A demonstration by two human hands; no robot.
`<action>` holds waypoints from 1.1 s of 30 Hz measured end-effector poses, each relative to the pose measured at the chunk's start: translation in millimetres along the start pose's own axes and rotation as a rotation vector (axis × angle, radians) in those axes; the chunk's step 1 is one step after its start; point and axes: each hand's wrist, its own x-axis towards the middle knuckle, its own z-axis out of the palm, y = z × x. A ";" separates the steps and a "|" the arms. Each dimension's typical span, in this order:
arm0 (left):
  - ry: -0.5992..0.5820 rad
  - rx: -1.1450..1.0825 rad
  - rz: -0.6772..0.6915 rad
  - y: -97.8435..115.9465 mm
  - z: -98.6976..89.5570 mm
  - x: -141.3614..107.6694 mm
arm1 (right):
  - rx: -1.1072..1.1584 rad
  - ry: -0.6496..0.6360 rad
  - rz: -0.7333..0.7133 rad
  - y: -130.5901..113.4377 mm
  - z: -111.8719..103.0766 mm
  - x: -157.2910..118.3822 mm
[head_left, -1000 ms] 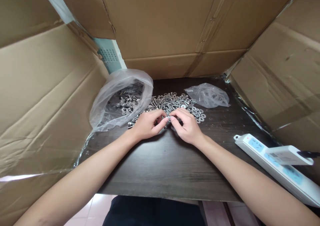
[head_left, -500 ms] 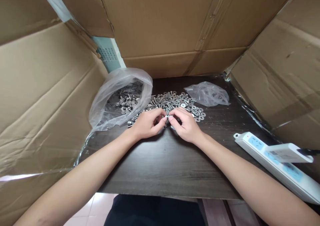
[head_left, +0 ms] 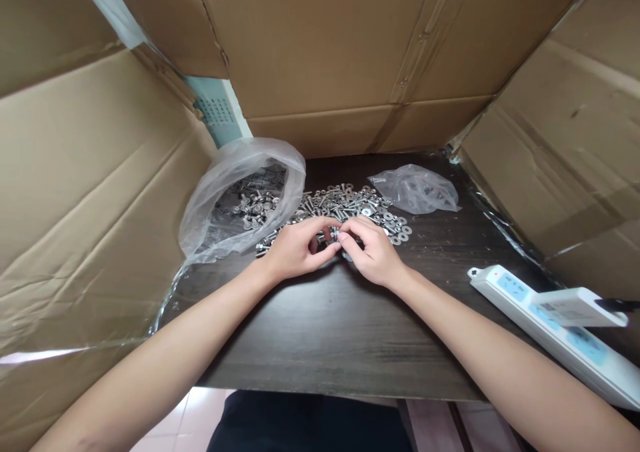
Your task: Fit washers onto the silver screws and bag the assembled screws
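Note:
My right hand (head_left: pixel 370 249) pinches a small silver bolt (head_left: pixel 335 234) between thumb and fingertips, just above the near edge of a metal pile. The bolt's far end is hidden by the fingers, and any washer or nut on it is too small to make out. Around its left end curve the thumb and index finger of my left hand (head_left: pixel 300 249), with a gap between them. Behind both hands spreads a heap of loose bolts (head_left: pixel 340 202). Flat round washers (head_left: pixel 403 231) lie along its right side.
An open clear plastic bag (head_left: pixel 200 219) with bolts inside stands at the left. A smaller clear bag (head_left: pixel 420 189) lies at the back right. A white power strip (head_left: pixel 525 319) with a plugged-in adapter lies at the right. Cardboard walls (head_left: pixel 340 52) enclose the dark table (head_left: pixel 320 332).
The left thumb and index finger have parted from their pinch at the bolt, and the index tip has moved up toward the right fingers. The right hand has stayed almost still.

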 end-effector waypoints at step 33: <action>0.057 0.072 0.019 -1.2 1.3 -0.2 | -0.019 -0.021 0.022 1.1 -0.1 0.9</action>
